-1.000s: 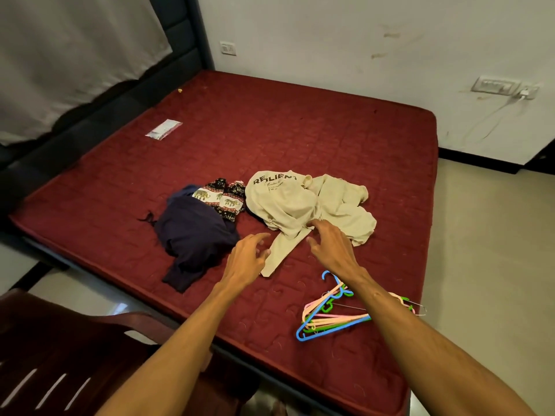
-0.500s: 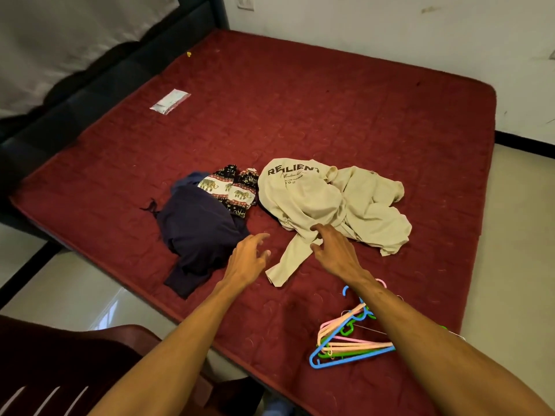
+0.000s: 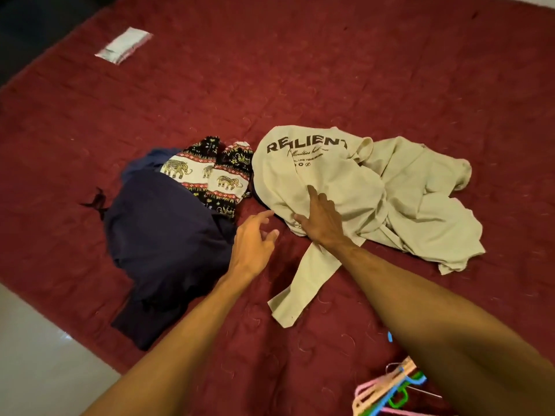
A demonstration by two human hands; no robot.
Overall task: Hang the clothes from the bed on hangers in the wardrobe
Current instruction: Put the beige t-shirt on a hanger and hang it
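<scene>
A crumpled beige sweatshirt [image 3: 354, 187] with dark lettering lies on the red mattress [image 3: 300, 70]. My right hand [image 3: 321, 220] lies flat on its near left part, index finger stretched forward. My left hand [image 3: 255, 238] hovers just left of it, fingers spread loosely, its fingertip close to the sweatshirt's edge, holding nothing. A navy garment [image 3: 162, 241] lies in a heap at the left, with an elephant-print piece [image 3: 207, 175] at its far end. Coloured plastic hangers [image 3: 390, 391] lie at the bottom right, partly hidden by my right forearm.
A small white packet [image 3: 123, 45] lies far left on the mattress. Pale floor tiles [image 3: 39, 355] show beyond the bed's near left edge. A dark bed frame runs along the top left corner.
The view has dropped closer to the bed. My right hand has moved forward from the sleeve onto the sweatshirt's body. My left hand has advanced toward the sweatshirt's edge.
</scene>
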